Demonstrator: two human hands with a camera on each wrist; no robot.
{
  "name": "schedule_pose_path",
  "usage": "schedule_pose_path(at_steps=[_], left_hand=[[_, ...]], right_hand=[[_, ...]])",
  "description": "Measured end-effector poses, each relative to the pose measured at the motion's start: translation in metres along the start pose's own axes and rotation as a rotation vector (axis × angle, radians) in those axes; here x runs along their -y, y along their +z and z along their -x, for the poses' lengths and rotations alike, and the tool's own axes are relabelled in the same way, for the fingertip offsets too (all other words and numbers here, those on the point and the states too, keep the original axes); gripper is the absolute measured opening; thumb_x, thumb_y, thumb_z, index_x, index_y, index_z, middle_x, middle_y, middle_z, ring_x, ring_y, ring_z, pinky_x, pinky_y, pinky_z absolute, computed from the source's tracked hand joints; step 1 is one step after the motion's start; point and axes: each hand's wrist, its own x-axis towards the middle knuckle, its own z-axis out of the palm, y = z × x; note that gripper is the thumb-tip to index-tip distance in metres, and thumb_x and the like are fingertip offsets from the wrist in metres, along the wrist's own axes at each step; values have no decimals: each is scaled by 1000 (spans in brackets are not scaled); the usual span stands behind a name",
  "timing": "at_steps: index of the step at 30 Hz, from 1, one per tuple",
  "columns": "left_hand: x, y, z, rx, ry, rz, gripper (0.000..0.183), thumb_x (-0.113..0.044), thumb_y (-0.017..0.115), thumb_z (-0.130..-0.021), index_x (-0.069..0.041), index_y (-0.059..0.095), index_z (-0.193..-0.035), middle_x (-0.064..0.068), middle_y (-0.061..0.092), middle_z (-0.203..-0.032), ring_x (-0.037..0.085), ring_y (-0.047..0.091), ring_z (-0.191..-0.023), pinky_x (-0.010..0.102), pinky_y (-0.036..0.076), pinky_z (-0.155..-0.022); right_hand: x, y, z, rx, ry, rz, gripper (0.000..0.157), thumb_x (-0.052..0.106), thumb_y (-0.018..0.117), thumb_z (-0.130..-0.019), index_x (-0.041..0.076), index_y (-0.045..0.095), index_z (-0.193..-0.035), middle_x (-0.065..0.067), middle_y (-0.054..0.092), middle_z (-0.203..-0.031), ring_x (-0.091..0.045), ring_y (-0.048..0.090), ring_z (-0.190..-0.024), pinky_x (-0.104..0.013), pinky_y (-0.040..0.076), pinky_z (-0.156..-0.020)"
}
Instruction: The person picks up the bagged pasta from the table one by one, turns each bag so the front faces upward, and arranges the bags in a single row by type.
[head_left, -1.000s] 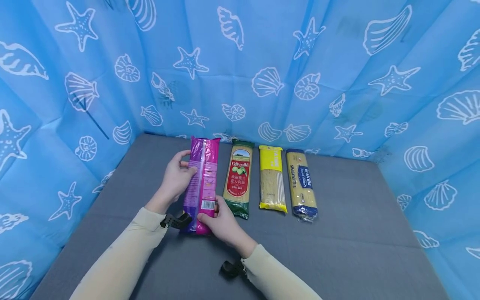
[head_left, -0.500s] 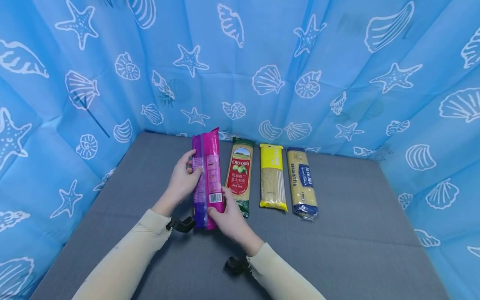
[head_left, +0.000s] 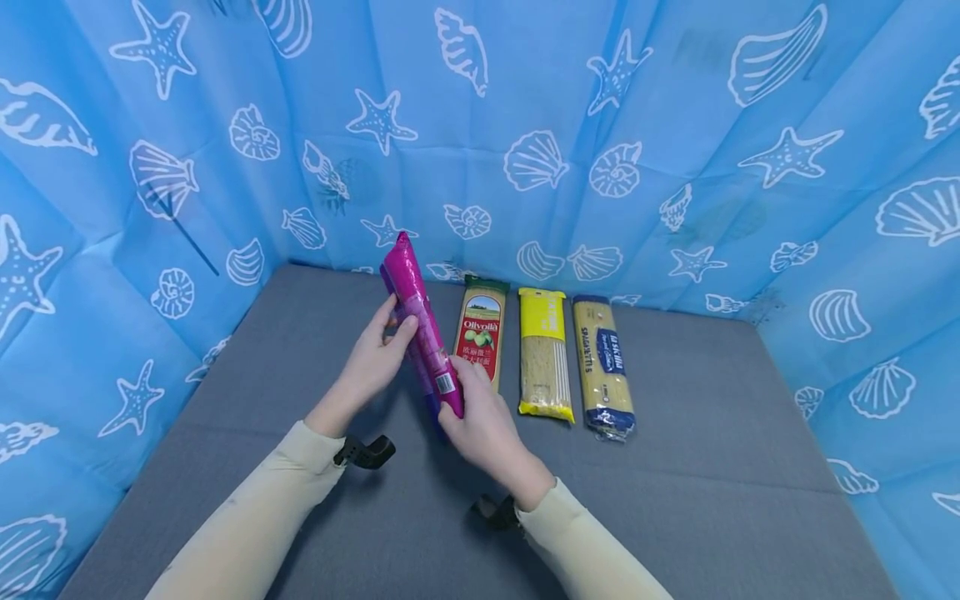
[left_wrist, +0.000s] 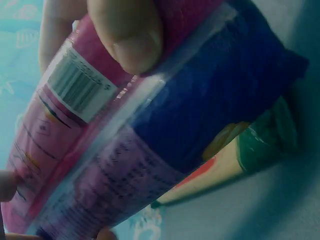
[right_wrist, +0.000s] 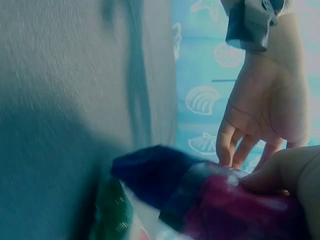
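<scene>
Both hands hold a long pink and purple pasta packet (head_left: 423, 325), raised off the table and turned so its narrow side shows in the head view. My left hand (head_left: 367, 362) grips its upper part, thumb on the near face. At the lower end, by the barcode, my right hand (head_left: 487, 425) grips it between thumb and fingers. In the left wrist view the packet's printed back (left_wrist: 95, 150) and seam face the camera. Partly covered by the right hand, a green-ended Olivoilà spaghetti packet (head_left: 480, 325) lies on the table just right of the held one.
To the right lie a yellow pasta packet (head_left: 545, 358) and a blue-ended spaghetti packet (head_left: 600, 358), side by side. They rest on a grey cloth-covered table (head_left: 697, 433). A blue shell-print curtain (head_left: 465, 150) closes in the back and sides.
The pink and purple packet has risen from the table and rolled from showing its broad back to its narrow side. Both hands moved slightly right with it. The other packets stayed put.
</scene>
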Motion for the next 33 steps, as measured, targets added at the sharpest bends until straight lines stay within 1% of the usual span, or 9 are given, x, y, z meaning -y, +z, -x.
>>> schedule_pose_path(at_steps=[3, 6, 10, 13, 17, 21, 25, 29, 33], left_hand=[[-7, 1, 1, 17, 10, 74, 71, -53, 45, -98, -25, 17, -156, 18, 35, -131, 34, 57, -102, 46, 54, -83], [-12, 4, 1, 29, 7, 173, 68, -52, 49, -97, -22, 24, -153, 18, 37, -124, 34, 59, -103, 42, 55, -80], [-14, 7, 1, 17, -21, 269, 68, -52, 55, -94, -15, 31, -146, 17, 42, -123, 33, 59, -106, 39, 56, -78], [-15, 10, 2, -12, -51, 327, 70, -50, 58, -93, -12, 31, -144, 16, 42, -125, 31, 58, -107, 38, 56, -77], [-14, 13, 4, -46, -85, 401, 70, -46, 61, -93, -10, 30, -144, 17, 44, -127, 31, 58, -109, 38, 56, -77], [-13, 15, 5, -78, -133, 434, 69, -42, 62, -93, -11, 29, -145, 15, 46, -129, 30, 59, -111, 38, 56, -79], [-10, 16, 5, -112, -183, 476, 63, -33, 61, -96, -11, 28, -145, 15, 47, -131, 30, 59, -111, 38, 55, -80], [-8, 18, 3, -137, -215, 503, 56, -25, 58, -97, -8, 30, -142, 16, 48, -129, 31, 60, -109, 37, 56, -79], [-6, 18, 3, -144, -239, 522, 54, -22, 58, -96, -9, 30, -141, 16, 50, -128, 30, 62, -108, 36, 56, -79]], right_hand=[[1, -5, 0, -37, -58, 145, 61, 17, 71, -87, 17, 42, -141, -2, 51, -111, -14, 54, -84, -29, 53, -69], [2, -7, 0, -71, -126, 294, 63, 18, 73, -86, 17, 43, -140, -2, 49, -102, -13, 50, -74, -24, 49, -60], [1, -7, 0, -122, -212, 471, 60, 21, 74, -85, 18, 44, -137, -3, 49, -94, -13, 48, -68, -21, 47, -54], [0, -6, 1, -149, -244, 550, 55, 24, 75, -86, 19, 45, -132, -4, 51, -93, -14, 48, -66, -20, 46, -52], [-1, -4, 2, -171, -265, 602, 53, 27, 74, -87, 19, 46, -131, -4, 52, -92, -14, 47, -66, -20, 44, -51], [-2, -1, 3, -190, -288, 636, 51, 26, 71, -89, 19, 48, -133, -5, 52, -90, -16, 46, -67, -22, 45, -52], [-3, 2, 7, -204, -305, 665, 48, 25, 70, -90, 18, 50, -134, -6, 51, -89, -18, 47, -68, -23, 44, -50], [-3, 5, 10, -214, -312, 672, 46, 24, 69, -91, 17, 51, -133, -7, 50, -86, -18, 46, -66, -24, 41, -47], [-4, 6, 11, -190, -296, 644, 51, 24, 70, -88, 19, 50, -135, -6, 49, -87, -17, 44, -67, -23, 40, -49]])
